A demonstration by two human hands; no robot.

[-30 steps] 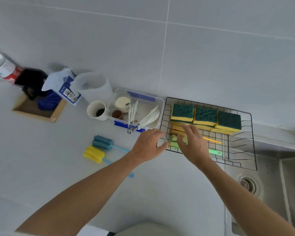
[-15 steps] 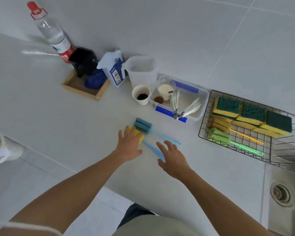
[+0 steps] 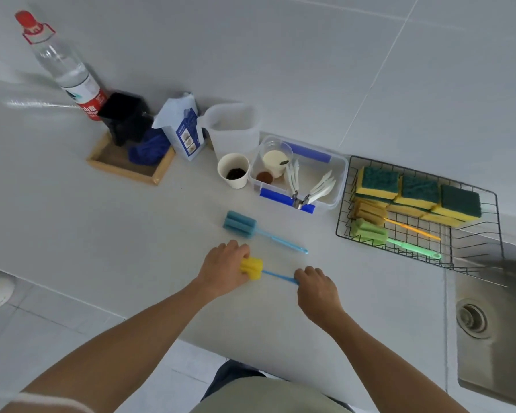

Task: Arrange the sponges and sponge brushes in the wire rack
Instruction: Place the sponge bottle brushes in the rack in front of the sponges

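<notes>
The rack (image 3: 418, 222) has been left, and the yellow brush (image 3: 252, 268) on the counter (image 3: 131, 234) is now gripped by the left hand (image 3: 224, 271) and the right hand (image 3: 318, 289), fingers closed, so it can be moved next.

Kitchen: steel sink (image 3: 495, 338), tiled wall (image 3: 310, 55), white counter (image 3: 102, 234).
</notes>
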